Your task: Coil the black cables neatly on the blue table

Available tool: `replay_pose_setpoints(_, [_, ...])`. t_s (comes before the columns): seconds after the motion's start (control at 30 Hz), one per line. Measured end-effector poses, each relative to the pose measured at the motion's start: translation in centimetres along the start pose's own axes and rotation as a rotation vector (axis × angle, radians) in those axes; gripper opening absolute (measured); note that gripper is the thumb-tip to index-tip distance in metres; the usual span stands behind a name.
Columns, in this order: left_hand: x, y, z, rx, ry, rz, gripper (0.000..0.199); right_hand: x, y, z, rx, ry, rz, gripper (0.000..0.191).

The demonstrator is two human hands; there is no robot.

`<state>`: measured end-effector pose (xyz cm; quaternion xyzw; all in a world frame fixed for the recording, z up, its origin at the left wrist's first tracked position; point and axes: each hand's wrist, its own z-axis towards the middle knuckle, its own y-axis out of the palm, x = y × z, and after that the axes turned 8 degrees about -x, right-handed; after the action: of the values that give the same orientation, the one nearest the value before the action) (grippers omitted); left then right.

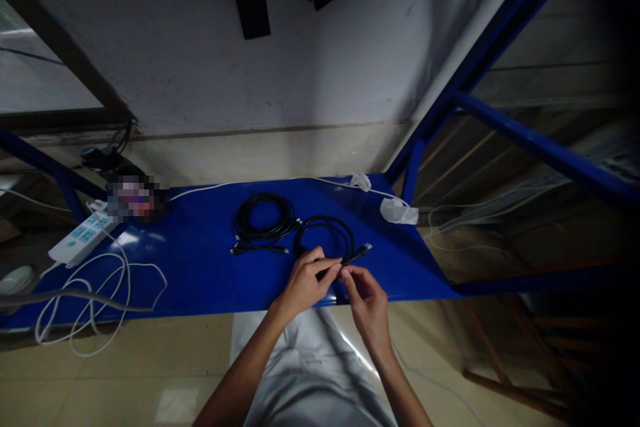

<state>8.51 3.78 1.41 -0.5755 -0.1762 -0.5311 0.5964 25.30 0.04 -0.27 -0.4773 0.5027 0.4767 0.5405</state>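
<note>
My left hand [305, 283] and my right hand [365, 303] meet over the front edge of the blue metal shelf top [195, 273]. Both pinch a thin black cable [325, 227] close to its plug. That cable lies in a loose loop on the shelf, and its black USB-style plug [361, 253] points right, past my fingertips. To the left, a second coiled black cable [263, 220] rests on the shelf, apart from my hands, with its connector ends lying loose at its lower edge.
A white power strip [83, 237] sits at the left end, with tangled white cords [95, 307] hanging over the edge. A white cord [280, 180] runs along the back to white plastic bags [399, 211]. A pixelated object [135, 197] stands at back left. Blue frame bars flank the shelf.
</note>
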Motion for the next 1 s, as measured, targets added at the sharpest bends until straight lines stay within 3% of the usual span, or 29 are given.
replay_pose_setpoints(0.33, [0.1,-0.2,0.1,0.01,-0.019,-0.037,0.031,0.7,-0.3,0.4,0.037,0.03,0.04,0.036])
replay_pose_setpoints(0.73, [0.4,-0.3,0.2,0.018,-0.043,-0.071,0.032,-0.1,-0.1,0.3,0.075,0.25,0.124,0.055])
replay_pose_setpoints(0.87, [0.5,-0.4,0.3,0.005,-0.071,-0.103,0.032,-0.8,0.0,0.4,0.027,0.316,0.254,0.056])
replay_pose_setpoints(1.0, [0.4,-0.4,0.3,-0.017,-0.111,-0.096,0.033,-0.9,0.4,0.4,0.006,0.374,0.419,0.07])
